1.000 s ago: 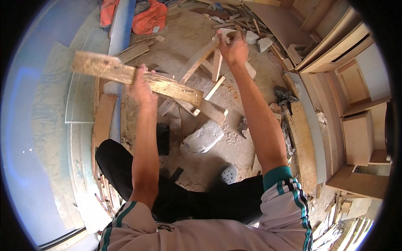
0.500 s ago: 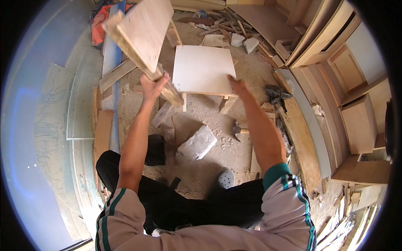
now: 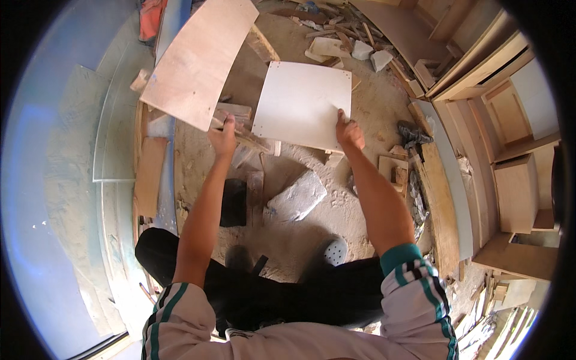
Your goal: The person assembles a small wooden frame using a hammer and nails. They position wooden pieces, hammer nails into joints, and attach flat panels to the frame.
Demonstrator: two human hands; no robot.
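My left hand [image 3: 223,139] is closed on the lower right corner of a brown plywood panel [image 3: 191,67], which tilts with its broad face toward me. Rough wooden battens lie behind and below that corner, and I cannot tell whether the panel is fastened to them. Right of it is a white board [image 3: 303,102] with small dark marks near its corners and wooden supports beneath it. My right hand [image 3: 350,132] grips the board's right edge, the thumb on top and the fingers curled at the side.
A whitish stone block [image 3: 296,196] and a dark block [image 3: 234,203] lie on the dusty floor before my feet. Scrap wood [image 3: 345,30] and stones [image 3: 380,60] are piled at the back. Wooden cabinets [image 3: 515,192] line the right; glass sheets [image 3: 114,141] lean at left.
The plywood panel has turned from steeply tilted, batten edge showing, to face me more fully and lower. Both hands keep their holds. The view has shifted slightly, and the hammer on the floor is now mostly hidden.
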